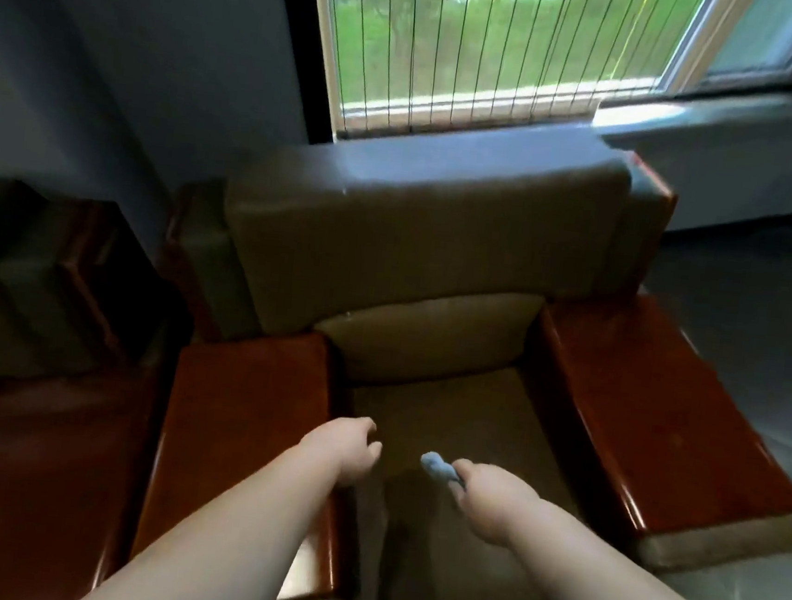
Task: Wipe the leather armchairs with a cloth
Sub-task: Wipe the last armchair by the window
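Over the armchair [417,263] seat, your right hand [490,502] keeps a tight grip on the blue cloth [437,468]; your left hand [350,450] hovers with fingers loosely curled, holding nothing.

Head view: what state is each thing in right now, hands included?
Blue cloth: bunched, gripped by right hand.
Right hand: fingers curled round the cloth, above the seat.
Left hand: empty, fingers loosely curled.
Leather armchair: unoccupied, seat bare.
Window: closed or open, cannot tell.
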